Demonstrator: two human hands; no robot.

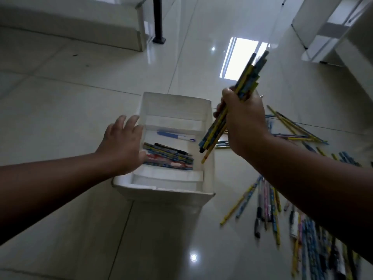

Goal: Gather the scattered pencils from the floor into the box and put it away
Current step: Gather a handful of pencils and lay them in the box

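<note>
A white open box (175, 102) stands on the tiled floor in the middle of the view. Several patterned pencils (168, 156) and a blue-and-white pen (176, 136) lie on its bottom. My left hand (123, 142) rests with spread fingers on the box's left wall. My right hand (242, 122) is closed around a bundle of yellow and blue pencils (249, 81), held tilted above the box's right edge, lower tips pointing into it. Many more pencils (268, 201) lie scattered on the floor to the right, partly hidden by my right forearm.
A black post (158, 19) stands on the floor at the back. A low white step or platform (70, 23) runs along the back left. White furniture (333, 31) stands at the back right. Glossy tiles reflect a window and lights.
</note>
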